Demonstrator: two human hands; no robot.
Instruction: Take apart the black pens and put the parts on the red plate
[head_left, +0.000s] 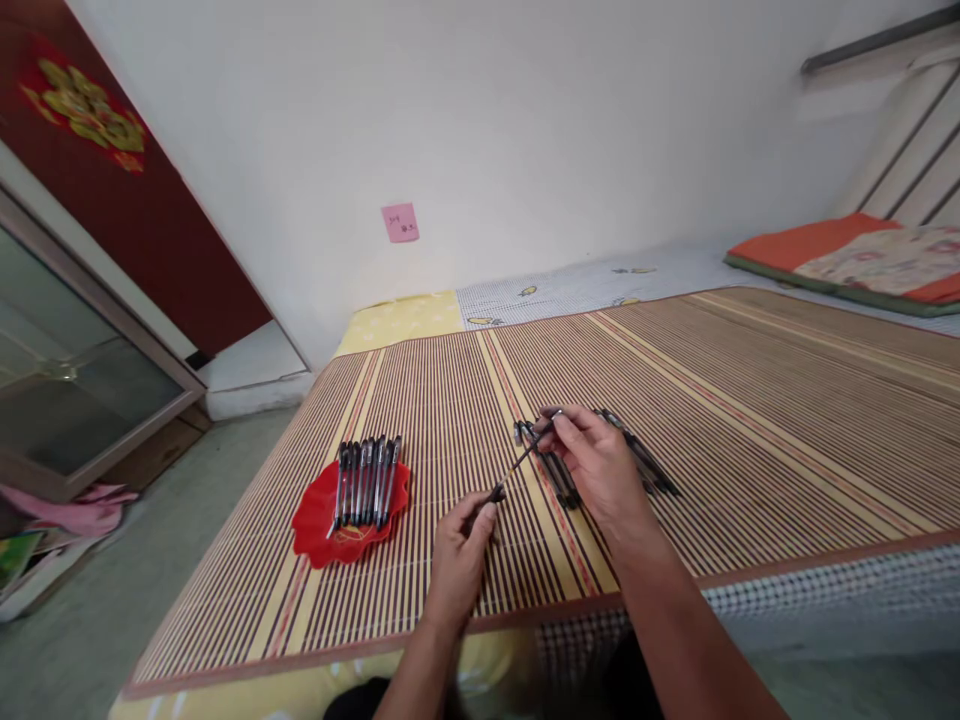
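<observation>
My right hand (596, 460) pinches the upper end of a thin dark pen refill (529, 450). The refill slants down to my left hand (459, 550), whose closed fingers grip a small black pen part (496, 493) at its lower end. Whether the two pieces are joined there I cannot tell. Under and beside my right hand lie black pen parts (556, 475) in a row, partly hidden by the hand. More dark pen pieces (649, 460) lie just right of it. At left, several capped black pens (367, 480) rest side by side on a red scalloped plate (311, 520).
A striped bamboo mat (442, 400) covers the bed I work on. A folded orange and floral quilt (840, 245) lies at the far right. Behind the bed, a pink note (400, 222) sticks to the white wall. A glass-paned door (75, 350) stands at left.
</observation>
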